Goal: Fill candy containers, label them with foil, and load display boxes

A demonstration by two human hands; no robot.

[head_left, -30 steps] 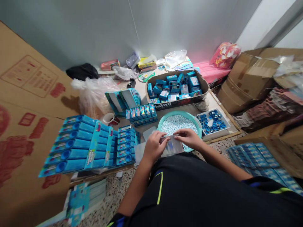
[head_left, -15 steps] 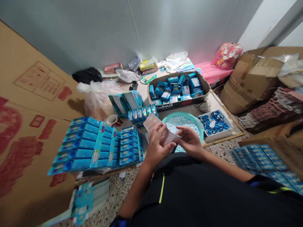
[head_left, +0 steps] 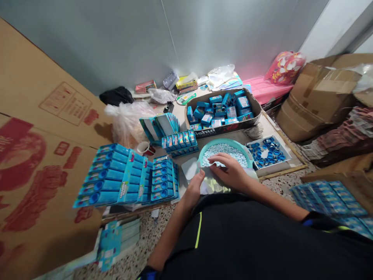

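A clear, shiny plastic sheet or bag (head_left: 215, 184) is stretched between my hands, low over the near rim of a turquoise basin (head_left: 247, 153). My left hand (head_left: 194, 188) is closed on its left edge, thumb uppermost. Bent over its upper edge, my right hand (head_left: 231, 172) pinches it between thumb and fingers above the basin. Pale blue-white pellets (head_left: 224, 149) fill the basin. A flat whitish translucent square piece (head_left: 189, 168) lies just left of the basin, beyond my left hand.
Stacked blue packs (head_left: 107, 175) and a display row of small boxes (head_left: 180, 143) stand left. Behind the basin is a carton (head_left: 208, 133) of blue boxes; at right, a white tray (head_left: 272, 162) of blue caps. Large cartons (head_left: 305, 101) flank the table. A cup (head_left: 144, 147) stands left.
The whitish translucent piece that was between my hands now lies on the table left of the basin. My hands moved lower and spread the clear plastic. The view shifted slightly left.
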